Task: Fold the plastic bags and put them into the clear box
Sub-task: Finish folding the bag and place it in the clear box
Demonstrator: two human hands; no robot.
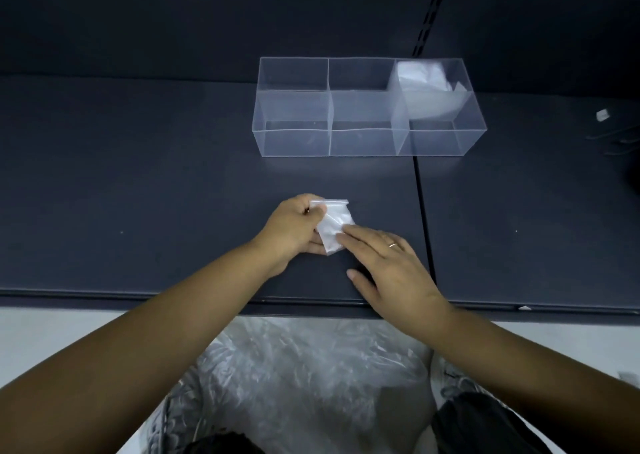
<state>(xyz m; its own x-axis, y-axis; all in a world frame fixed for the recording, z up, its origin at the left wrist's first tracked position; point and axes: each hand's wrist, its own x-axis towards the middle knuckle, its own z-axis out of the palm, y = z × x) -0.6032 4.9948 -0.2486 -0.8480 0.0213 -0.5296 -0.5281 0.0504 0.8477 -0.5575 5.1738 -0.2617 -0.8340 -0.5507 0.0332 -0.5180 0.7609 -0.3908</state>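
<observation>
A small folded plastic bag (334, 223) lies on the dark shelf near its front edge. My left hand (294, 226) pinches the bag's left side with curled fingers and thumb. My right hand (388, 263) lies flat, its straight fingertips pressing on the bag's lower right part. Farther back stands the clear box (294, 142), divided into three compartments. The right compartment holds several folded plastic bags (424, 83); the left and middle ones look bare.
The dark shelf (138, 194) has a seam running front to back right of my hands. A heap of loose plastic bags (304, 367) sits below the shelf's front edge. A small white scrap (602, 115) lies at the far right.
</observation>
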